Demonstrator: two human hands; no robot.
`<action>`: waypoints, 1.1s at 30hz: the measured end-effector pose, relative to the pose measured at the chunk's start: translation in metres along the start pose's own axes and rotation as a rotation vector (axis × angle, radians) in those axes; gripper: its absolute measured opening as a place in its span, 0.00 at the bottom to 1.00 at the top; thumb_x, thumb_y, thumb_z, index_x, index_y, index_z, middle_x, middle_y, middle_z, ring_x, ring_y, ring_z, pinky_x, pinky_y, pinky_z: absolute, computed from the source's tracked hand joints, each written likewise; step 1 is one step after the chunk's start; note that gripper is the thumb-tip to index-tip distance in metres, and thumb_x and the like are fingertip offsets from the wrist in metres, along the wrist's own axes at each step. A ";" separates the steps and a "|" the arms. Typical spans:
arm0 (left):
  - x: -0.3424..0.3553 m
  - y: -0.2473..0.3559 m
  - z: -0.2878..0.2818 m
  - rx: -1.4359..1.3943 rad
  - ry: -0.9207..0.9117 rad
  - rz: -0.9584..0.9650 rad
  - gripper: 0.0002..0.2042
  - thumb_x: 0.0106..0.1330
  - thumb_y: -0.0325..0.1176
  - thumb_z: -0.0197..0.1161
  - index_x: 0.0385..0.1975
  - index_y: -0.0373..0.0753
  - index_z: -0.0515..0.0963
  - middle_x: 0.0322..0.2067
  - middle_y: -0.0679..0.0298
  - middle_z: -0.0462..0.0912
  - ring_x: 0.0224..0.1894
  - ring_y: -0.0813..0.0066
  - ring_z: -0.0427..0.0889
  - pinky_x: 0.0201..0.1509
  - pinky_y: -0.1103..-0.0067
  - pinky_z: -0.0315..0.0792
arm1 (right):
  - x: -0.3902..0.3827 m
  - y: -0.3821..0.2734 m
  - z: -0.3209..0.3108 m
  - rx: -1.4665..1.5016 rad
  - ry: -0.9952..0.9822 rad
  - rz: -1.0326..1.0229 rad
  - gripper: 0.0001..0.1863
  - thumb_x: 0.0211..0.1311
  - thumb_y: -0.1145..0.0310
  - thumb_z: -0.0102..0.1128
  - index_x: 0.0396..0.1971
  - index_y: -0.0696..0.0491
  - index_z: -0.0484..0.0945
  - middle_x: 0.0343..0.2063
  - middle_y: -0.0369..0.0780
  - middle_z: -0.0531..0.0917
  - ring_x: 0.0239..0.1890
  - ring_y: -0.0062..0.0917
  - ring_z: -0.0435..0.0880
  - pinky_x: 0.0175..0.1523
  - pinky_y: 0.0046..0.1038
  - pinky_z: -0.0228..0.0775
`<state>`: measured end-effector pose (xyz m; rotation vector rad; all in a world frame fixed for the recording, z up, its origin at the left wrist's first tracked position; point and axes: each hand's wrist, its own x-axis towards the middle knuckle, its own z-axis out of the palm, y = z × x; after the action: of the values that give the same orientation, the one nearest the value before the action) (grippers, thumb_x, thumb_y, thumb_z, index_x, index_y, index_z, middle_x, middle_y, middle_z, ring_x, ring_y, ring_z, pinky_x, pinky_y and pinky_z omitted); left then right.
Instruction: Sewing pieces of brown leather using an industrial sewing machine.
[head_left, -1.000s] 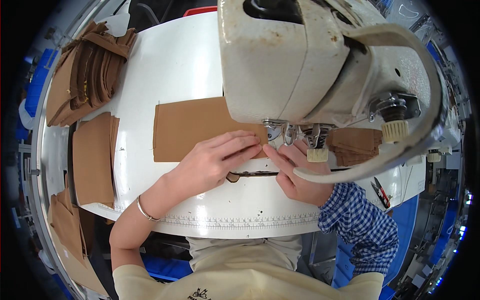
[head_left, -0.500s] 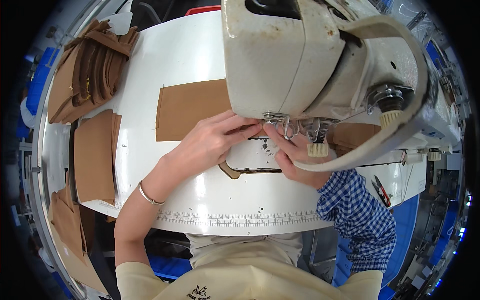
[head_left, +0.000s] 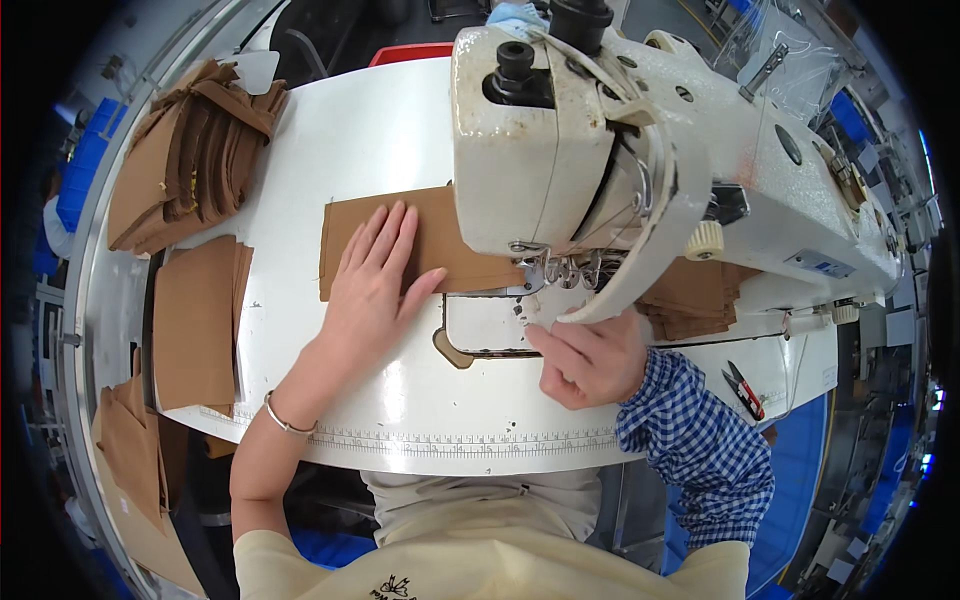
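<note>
My left hand [head_left: 368, 280] lies flat, fingers stretched out, on a brown rectangular fabric piece [head_left: 452, 240]. The right end of that piece reaches to the presser foot [head_left: 535, 272] of a white sewing machine [head_left: 520, 165]. My right hand [head_left: 592, 362] is curled in front of the needle area, just right of the metal bed plate [head_left: 480, 325]. Its fingers are drawn together; whether they hold a thread or anything else small cannot be made out. A blue checked sleeve covers the right forearm.
Thick stacked brown fabric [head_left: 190, 160] stands at the far left, with flatter brown pieces [head_left: 195, 325] nearer. More brown pieces [head_left: 690, 297] lie under the machine arm. Red-handled thread snips [head_left: 743, 390] rest at the right. A printed ruler [head_left: 480, 440] follows the table's front edge.
Both hands have come away from the presser foot: the left slid left and flattened on the fabric, the right drew back toward me. The view has shifted, showing more of the machine.
</note>
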<state>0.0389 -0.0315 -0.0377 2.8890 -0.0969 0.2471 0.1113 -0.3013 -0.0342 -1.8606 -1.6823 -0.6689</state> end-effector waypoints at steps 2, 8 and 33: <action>-0.014 -0.015 -0.009 -0.026 -0.016 0.044 0.31 0.70 0.43 0.58 0.68 0.32 0.61 0.68 0.49 0.63 0.72 0.49 0.57 0.74 0.60 0.52 | -0.001 -0.010 -0.001 0.055 -0.035 -0.013 0.19 0.39 0.74 0.65 0.37 0.61 0.80 0.27 0.38 0.77 0.24 0.26 0.78 0.28 0.25 0.71; -0.110 0.030 -0.035 -0.232 -0.308 0.266 0.39 0.63 0.49 0.64 0.69 0.34 0.60 0.70 0.50 0.58 0.73 0.49 0.55 0.74 0.56 0.49 | 0.003 -0.047 0.001 0.124 -0.033 0.375 0.16 0.54 0.69 0.67 0.40 0.61 0.78 0.33 0.38 0.77 0.31 0.26 0.79 0.33 0.28 0.73; -0.143 -0.039 -0.069 -0.185 0.557 -0.309 0.05 0.61 0.18 0.63 0.35 0.31 0.80 0.34 0.59 0.78 0.35 0.69 0.76 0.39 0.79 0.70 | -0.096 0.126 -0.032 -0.984 -0.262 0.956 0.19 0.63 0.69 0.49 0.51 0.63 0.76 0.49 0.51 0.80 0.53 0.48 0.77 0.58 0.51 0.65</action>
<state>-0.1095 0.0294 -0.0056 2.4986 0.3964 0.9078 0.2273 -0.4028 -0.0842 -3.1478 -0.3098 -0.8930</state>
